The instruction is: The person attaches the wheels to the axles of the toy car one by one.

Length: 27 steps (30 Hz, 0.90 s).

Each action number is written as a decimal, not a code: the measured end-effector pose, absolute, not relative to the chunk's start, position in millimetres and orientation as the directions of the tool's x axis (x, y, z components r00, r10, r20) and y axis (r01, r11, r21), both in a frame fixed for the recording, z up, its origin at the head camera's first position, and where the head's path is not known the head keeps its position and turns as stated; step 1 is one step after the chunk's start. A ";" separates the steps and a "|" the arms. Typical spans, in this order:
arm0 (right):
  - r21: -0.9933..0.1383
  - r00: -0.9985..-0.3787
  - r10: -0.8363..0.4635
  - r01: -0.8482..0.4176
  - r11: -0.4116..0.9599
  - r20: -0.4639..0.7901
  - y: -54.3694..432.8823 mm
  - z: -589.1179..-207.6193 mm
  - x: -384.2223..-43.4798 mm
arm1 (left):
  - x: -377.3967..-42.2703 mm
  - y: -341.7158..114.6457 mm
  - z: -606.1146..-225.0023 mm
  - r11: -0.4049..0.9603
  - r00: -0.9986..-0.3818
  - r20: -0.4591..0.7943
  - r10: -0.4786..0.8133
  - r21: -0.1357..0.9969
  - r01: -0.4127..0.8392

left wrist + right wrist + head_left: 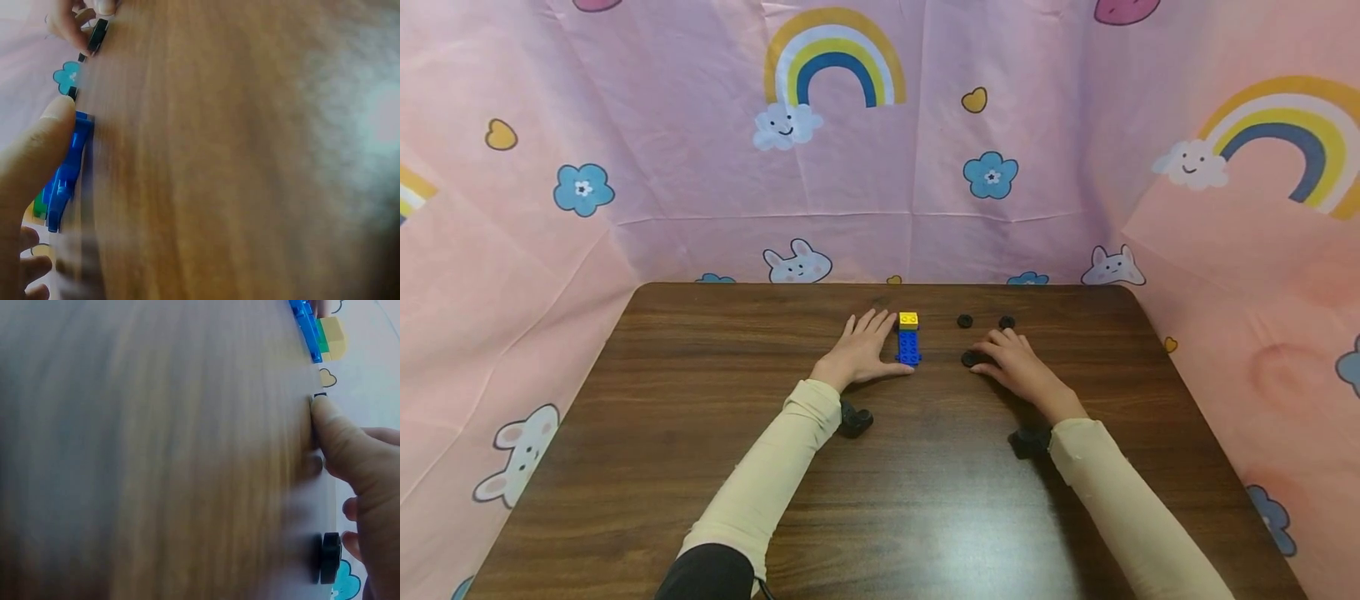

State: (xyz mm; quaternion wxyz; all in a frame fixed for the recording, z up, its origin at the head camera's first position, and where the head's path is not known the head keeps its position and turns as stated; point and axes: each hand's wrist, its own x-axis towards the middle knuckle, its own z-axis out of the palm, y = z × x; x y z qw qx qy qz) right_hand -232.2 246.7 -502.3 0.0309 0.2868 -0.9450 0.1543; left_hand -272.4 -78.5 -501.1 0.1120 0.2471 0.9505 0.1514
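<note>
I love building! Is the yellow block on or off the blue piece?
On: right wrist view shows the yellow block atop a green piece on the blue piece.

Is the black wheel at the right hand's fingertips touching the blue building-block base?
Apart. The head view shows a strip of wood-grain tabletop between the black wheel and the blue building-block base.

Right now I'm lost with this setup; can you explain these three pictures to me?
There's no robot, just a person's left hand and right hand, both bare. The wide picture comes from a camera worn on the head; the sideways close-ups come from one on each wrist. On the brown table lies a blue toy base with a yellow brick at its far end. The left hand is spread beside it, holding nothing. The right hand seems to pinch a black wheel; two more wheels lie farther back.
</note>
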 end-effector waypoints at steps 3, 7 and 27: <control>-0.278 -0.834 -0.533 -0.551 0.787 0.146 245.5 -504.9 -232.0 | -273.6 -78.2 -503.0 0.834 -0.854 -0.143 0.500 0.346 0.430; -0.279 -0.835 -0.530 -0.549 0.788 0.146 244.1 -507.6 -230.9 | -274.9 -78.1 -508.1 0.834 -0.856 -0.155 0.493 0.364 0.414; -0.280 -0.824 -0.534 -0.567 0.775 0.190 246.4 -505.9 -232.4 | -282.9 -70.6 -508.2 0.820 -0.862 -0.170 0.478 0.438 0.368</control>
